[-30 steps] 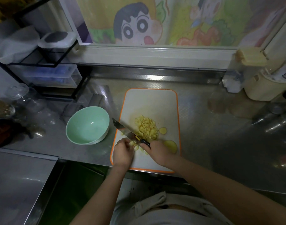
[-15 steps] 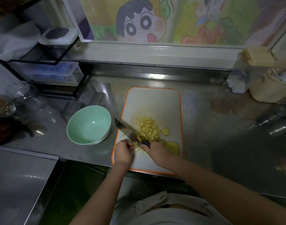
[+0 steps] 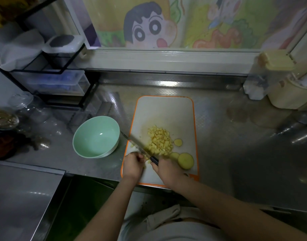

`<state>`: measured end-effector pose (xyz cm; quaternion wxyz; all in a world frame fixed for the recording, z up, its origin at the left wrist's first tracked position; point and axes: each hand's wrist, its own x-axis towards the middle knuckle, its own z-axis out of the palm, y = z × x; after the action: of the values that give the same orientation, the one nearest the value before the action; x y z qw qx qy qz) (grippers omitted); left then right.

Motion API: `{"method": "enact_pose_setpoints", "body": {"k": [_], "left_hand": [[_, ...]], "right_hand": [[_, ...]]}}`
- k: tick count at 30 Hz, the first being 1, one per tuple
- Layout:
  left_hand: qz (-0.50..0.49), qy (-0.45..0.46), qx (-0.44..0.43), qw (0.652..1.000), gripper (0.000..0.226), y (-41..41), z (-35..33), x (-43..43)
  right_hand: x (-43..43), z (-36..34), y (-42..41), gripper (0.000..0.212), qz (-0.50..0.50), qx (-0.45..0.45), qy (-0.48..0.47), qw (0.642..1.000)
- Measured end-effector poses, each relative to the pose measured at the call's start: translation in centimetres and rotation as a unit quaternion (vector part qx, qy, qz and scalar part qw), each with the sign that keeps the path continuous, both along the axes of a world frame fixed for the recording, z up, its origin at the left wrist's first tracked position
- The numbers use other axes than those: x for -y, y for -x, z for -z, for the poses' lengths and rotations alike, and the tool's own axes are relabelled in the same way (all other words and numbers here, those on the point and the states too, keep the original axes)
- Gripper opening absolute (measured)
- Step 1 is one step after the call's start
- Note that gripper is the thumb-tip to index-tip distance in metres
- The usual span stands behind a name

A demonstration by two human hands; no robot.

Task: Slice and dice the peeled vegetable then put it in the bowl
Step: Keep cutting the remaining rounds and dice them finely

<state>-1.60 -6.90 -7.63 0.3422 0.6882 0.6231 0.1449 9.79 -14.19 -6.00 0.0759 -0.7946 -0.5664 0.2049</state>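
A pile of yellow diced vegetable [image 3: 160,141] lies in the middle of the white cutting board [image 3: 166,110] with an orange rim. Three round slices lie to its right, the largest one [image 3: 185,161] near the board's front right. My right hand [image 3: 166,171] grips the dark handle of a knife [image 3: 137,145], whose blade points left and away across the board's left edge. My left hand [image 3: 132,165], fingers curled, holds down the last vegetable pieces just under the blade; those pieces are mostly hidden. The mint-green bowl [image 3: 97,136] stands left of the board with nothing in it.
A black wire rack [image 3: 50,73] with clear plastic drawers stands at the back left, glass jars [image 3: 25,108] in front of it. Cream containers [image 3: 288,87] stand at the back right. The steel counter drops off at the front edge, with a lower steel surface [image 3: 22,197] at left.
The knife has shifted a little and its blade now lies lower along the pile's left side. My left hand stays on the pieces at the board's front left.
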Motion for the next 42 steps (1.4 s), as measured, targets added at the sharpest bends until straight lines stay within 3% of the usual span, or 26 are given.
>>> {"method": "enact_pose_setpoints", "body": {"k": [2, 7, 21, 25, 33, 42], "left_hand": [[0.003, -0.001, -0.001, 1.0, 0.009, 0.0, 0.0, 0.0], [0.013, -0.004, 0.0, 1.0, 0.01, 0.0, -0.2, 0.0], [0.002, -0.025, 0.013, 1.0, 0.01, 0.2, -0.1, 0.6], [0.004, -0.029, 0.004, 1.0, 0.003, 0.0, -0.2, 0.6], [0.015, -0.021, -0.012, 1.0, 0.024, 0.1, -0.1, 0.5], [-0.013, 0.002, 0.02, 1.0, 0.013, 0.1, -0.1, 0.3]], "right_hand": [[0.0, 0.1, -0.1, 0.043, 0.002, -0.014, -0.007, 1.0], [-0.5, -0.2, -1.8, 0.044, 0.021, -0.164, 0.05, 0.985], [1.1, -2.1, -2.0, 0.037, 0.047, -0.224, -0.013, 0.973], [1.2, -1.9, -1.8, 0.033, 0.043, -0.221, 0.011, 0.974], [0.9, -1.1, -1.3, 0.043, 0.02, -0.181, 0.03, 0.983], [0.5, -1.2, -0.8, 0.041, -0.004, -0.111, 0.054, 0.992]]}}
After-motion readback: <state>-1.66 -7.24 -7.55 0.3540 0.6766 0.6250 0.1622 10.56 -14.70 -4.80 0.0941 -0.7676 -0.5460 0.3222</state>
